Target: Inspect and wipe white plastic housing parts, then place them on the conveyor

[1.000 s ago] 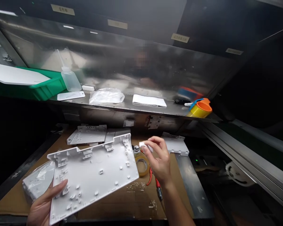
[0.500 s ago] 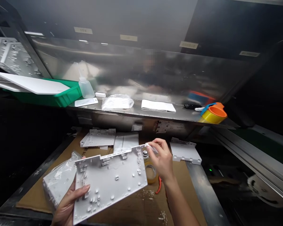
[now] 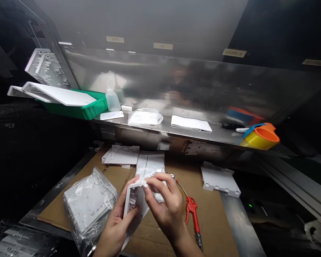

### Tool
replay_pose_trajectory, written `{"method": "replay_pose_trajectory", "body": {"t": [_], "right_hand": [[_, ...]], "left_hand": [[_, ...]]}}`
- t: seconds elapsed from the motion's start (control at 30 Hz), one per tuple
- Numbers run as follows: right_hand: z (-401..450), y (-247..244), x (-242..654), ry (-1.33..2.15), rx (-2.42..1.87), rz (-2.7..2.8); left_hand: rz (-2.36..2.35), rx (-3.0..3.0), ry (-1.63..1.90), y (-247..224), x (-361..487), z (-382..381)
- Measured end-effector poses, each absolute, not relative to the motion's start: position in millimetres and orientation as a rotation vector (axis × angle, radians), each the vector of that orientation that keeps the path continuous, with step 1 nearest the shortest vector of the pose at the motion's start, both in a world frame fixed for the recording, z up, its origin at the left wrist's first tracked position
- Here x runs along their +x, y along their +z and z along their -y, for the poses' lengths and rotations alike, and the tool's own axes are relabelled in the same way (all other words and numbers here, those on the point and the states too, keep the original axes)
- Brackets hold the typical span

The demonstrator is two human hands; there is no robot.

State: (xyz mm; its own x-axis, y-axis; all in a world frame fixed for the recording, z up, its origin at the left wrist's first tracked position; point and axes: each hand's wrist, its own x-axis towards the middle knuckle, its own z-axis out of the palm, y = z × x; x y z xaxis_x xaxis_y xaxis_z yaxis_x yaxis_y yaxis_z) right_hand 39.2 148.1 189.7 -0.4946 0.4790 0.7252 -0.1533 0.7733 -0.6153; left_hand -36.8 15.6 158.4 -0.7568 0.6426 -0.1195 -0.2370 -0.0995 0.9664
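A white plastic panel [image 3: 140,210], turned nearly edge-on, is gripped by my left hand [image 3: 117,221], thumb on its inner side and fingers behind. My right hand [image 3: 166,203] is closed in a pinch at the panel's upper corner, on a small white bit [image 3: 143,183] too small to make out. Small clips show on the panel's inner face beside my left thumb. Left of my hands, a bagged white panel [image 3: 89,203] lies on the cardboard [image 3: 203,221]. A red air gun [image 3: 194,214] rests to the right of my right hand.
Further white panels lie at the back left [image 3: 121,155] and right [image 3: 220,179] of the cardboard. On the metal shelf [image 3: 164,130] above stand a green bin [image 3: 88,109], a clear bottle [image 3: 112,101], a bagged white item [image 3: 145,117] and a yellow tape roll [image 3: 260,139].
The held panel has turned from facing me to nearly edge-on, and my hands have come closer together. The view has shifted, showing the red air gun and more of the bagged panel.
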Motion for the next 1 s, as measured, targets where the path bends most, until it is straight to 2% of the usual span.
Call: {"method": "replay_pose_trajectory", "body": {"t": [0.2,0.3,0.5,0.6,0.7,0.8,0.9,1.0], "right_hand": [[-151.5,181.5,38.5,0.803,-0.295,1.926],[-164.7,161.3,38.2,0.778,-0.374,1.987],[-229.6,44.3,64.4,0.820,-0.927,2.030],[-244.2,-10.9,80.1,0.867,-1.096,2.051],[-244.5,-39.5,87.6,0.951,-1.195,2.042],[-239.1,-40.6,91.2,1.066,-1.217,1.986],[-226.8,-21.1,98.6,1.247,-1.168,1.920],[-206.4,6.9,114.3,1.722,-1.060,1.757]], "left_hand": [[-1.522,0.449,1.909,142.6,-40.2,-18.9],[-1.445,0.324,1.896,144.5,-42.0,-17.6],[-1.351,-0.010,1.893,153.0,-61.5,3.5],[-1.377,-0.080,1.899,135.6,-82.1,21.6],[-1.311,-0.162,1.983,110.1,-101.6,40.4],[-1.210,-0.174,2.035,92.0,-111.7,54.4],[-1.236,-0.113,1.943,84.4,-109.0,57.7],[-1.338,0.041,1.772,75.7,-97.7,46.0]]}}
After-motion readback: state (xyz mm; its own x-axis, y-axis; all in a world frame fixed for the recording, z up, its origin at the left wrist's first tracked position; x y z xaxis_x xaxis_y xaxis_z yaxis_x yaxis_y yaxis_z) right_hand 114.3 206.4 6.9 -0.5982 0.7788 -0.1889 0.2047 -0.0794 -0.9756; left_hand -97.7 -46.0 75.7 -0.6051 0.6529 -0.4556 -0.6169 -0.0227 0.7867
